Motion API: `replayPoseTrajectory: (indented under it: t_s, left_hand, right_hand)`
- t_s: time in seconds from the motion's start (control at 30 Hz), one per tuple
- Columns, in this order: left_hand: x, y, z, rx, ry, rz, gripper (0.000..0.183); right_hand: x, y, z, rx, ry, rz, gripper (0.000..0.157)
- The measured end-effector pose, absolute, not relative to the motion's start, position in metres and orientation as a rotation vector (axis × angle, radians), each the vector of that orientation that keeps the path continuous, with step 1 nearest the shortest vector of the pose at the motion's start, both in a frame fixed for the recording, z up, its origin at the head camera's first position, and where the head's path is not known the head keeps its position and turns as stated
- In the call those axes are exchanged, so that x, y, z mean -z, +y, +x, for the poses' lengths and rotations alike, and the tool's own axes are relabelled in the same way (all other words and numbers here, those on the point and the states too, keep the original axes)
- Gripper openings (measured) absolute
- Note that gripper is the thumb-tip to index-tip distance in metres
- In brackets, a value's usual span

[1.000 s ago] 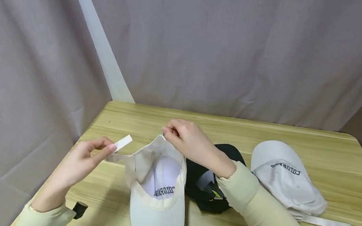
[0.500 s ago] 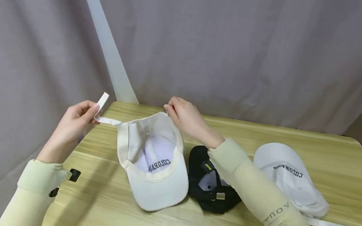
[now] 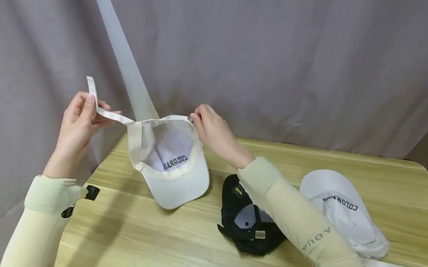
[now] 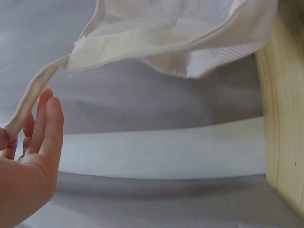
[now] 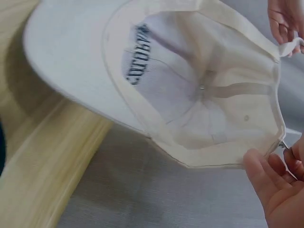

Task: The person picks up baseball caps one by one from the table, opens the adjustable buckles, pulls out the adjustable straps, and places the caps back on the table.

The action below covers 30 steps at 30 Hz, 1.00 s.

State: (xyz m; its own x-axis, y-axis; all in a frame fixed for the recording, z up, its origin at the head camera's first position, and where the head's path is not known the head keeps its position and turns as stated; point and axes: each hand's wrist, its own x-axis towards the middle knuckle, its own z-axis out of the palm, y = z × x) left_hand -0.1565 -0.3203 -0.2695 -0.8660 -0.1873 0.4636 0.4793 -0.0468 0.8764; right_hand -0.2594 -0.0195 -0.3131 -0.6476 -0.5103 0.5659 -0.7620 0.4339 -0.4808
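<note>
Head view: your left hand [image 3: 76, 130] pinches the back strap [image 3: 115, 116] of the white baseball cap [image 3: 182, 182]; your right hand [image 3: 216, 134] pinches its rear corner. Cap hangs between them near the table's [image 3: 143, 249] far left corner. Left wrist view: strap bows; hard pulling could slide it from your pinch. Right wrist view: grip at the metal buckle [image 5: 283, 145] looks shallow; slipping could leave the cap swinging.

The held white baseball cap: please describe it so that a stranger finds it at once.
Find the wooden table and look towards its far left corner. There, the left hand pinches the strap of the white baseball cap, while the right hand holds its back edge. Only this one is held; the black cap and other white cap lie on the table.
</note>
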Motion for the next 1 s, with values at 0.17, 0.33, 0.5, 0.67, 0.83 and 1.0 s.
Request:
replayPoseTrajectory:
  t_s: [0.17,0.33,0.5,0.67,0.83,1.0]
  left_hand:
    - [0.279,-0.313,-0.125,2.046,-1.736,-0.354,0.025]
    - [0.284,-0.297,-0.086,2.031,-1.793,-0.515,0.022]
    - [0.289,-0.282,-0.053,1.945,-1.913,-0.658,0.020]
    - [0.308,-0.273,-0.037,1.715,-2.179,-0.659,0.020]
    - [0.338,-0.261,-0.032,1.596,-2.441,-0.615,0.020]
    - [0.358,-0.250,-0.030,1.555,-2.638,-0.642,0.017]
  right_hand:
    - [0.322,-0.007,-0.235,-1.065,-2.311,1.177,0.018]
    - [0.326,0.020,-0.203,-1.092,-2.276,1.277,0.014]
    - [0.332,0.047,-0.170,-1.034,-2.294,1.382,0.011]
    - [0.343,0.069,-0.147,-0.961,-2.315,1.486,0.013]
    - [0.360,0.084,-0.132,-0.817,-2.327,1.577,0.015]
    - [0.374,0.088,-0.124,-0.710,-2.303,1.688,0.016]
